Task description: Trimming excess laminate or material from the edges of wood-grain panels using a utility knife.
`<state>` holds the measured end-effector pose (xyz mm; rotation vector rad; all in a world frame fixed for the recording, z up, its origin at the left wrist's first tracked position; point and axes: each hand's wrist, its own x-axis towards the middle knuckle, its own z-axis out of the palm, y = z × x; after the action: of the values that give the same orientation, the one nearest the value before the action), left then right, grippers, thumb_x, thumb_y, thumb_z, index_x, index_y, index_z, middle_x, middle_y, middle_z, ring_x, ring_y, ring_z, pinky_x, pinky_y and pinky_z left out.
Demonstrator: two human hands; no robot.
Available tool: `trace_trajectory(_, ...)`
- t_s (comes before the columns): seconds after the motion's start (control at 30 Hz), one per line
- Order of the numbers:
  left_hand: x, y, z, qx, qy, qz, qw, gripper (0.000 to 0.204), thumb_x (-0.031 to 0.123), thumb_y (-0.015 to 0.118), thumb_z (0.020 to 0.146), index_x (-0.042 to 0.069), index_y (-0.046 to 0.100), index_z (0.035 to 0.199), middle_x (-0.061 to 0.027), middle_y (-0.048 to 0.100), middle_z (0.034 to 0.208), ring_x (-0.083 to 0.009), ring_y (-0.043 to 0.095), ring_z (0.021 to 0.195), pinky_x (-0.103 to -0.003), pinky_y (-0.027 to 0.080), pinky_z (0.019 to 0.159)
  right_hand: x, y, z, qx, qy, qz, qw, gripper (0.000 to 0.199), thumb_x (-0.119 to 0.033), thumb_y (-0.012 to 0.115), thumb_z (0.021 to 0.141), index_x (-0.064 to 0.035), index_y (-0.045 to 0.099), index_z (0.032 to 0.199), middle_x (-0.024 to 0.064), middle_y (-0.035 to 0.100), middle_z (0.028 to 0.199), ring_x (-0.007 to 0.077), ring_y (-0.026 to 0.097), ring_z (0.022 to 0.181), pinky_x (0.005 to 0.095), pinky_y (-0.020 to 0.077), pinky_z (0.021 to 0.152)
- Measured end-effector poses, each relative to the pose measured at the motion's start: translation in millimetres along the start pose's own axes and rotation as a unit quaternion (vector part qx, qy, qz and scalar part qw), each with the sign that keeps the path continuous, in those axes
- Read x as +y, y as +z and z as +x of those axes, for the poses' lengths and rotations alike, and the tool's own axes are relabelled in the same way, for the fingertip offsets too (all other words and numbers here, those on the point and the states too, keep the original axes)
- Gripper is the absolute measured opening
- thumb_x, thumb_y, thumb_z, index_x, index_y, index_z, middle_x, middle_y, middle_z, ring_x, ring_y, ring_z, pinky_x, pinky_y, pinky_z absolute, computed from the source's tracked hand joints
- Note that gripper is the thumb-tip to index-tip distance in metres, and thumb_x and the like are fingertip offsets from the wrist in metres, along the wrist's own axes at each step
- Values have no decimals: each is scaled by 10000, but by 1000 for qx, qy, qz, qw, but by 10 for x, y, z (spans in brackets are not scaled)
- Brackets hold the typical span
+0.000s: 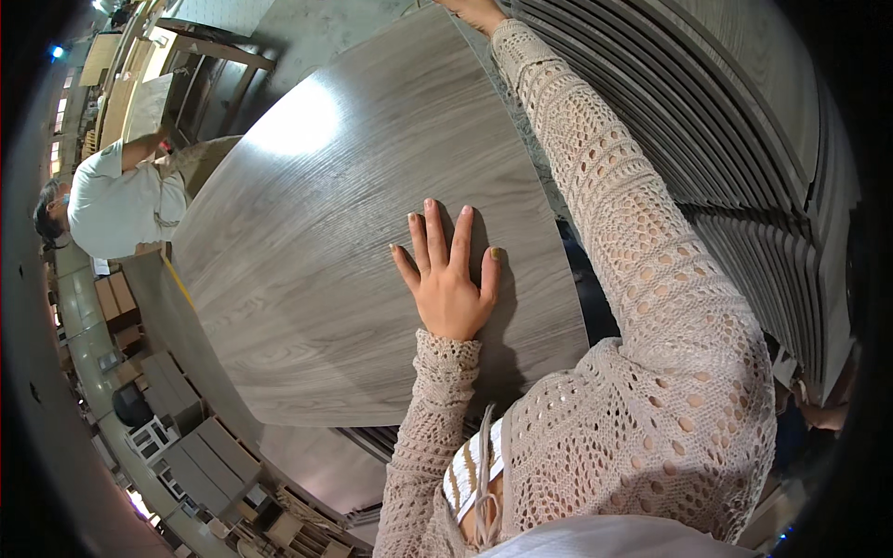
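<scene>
A large grey wood-grain board (316, 260) fills the middle of the view, with a bright light reflected on its far part. My left hand (448, 296) lies flat on its surface with the fingers spread. My right arm stretches past the board's right side to the top of the picture. There my right hand (474, 13) is close to the board's far corner. Its fingers are cut off by the picture's edge, so I cannot see whether it grips the board.
Many similar grey boards stand in a tight stack (679, 121) along the right. A person in a white shirt (121, 205) is at the left, beyond the board, near a wooden bench (214, 56). Cartons (116, 298) and grey panels (209, 465) lie at the lower left.
</scene>
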<state>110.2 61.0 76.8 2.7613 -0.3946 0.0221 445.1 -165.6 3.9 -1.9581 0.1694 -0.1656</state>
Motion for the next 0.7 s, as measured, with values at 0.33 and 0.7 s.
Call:
trace_trajectory(0.33,-55,48,-31,-1,9,27,1000,542,402,492,883,197,414,1380,-121,248,1499,-338,179,1393,-570,40,1089,-124,-34,-642,-23,-69,27,997,626,-663,606,752,-79,471,571,-6,444,498,113,391,465,307,337,438)
trace_trajectory(0.7,-225,275,101,26,20,40,999,527,387,478,895,232,388,1391,-114,243,1500,-333,175,1394,-578,73,1088,-71,-131,-1486,-55,-71,-70,993,633,-667,638,730,-138,350,534,-47,352,494,58,326,476,235,273,425)
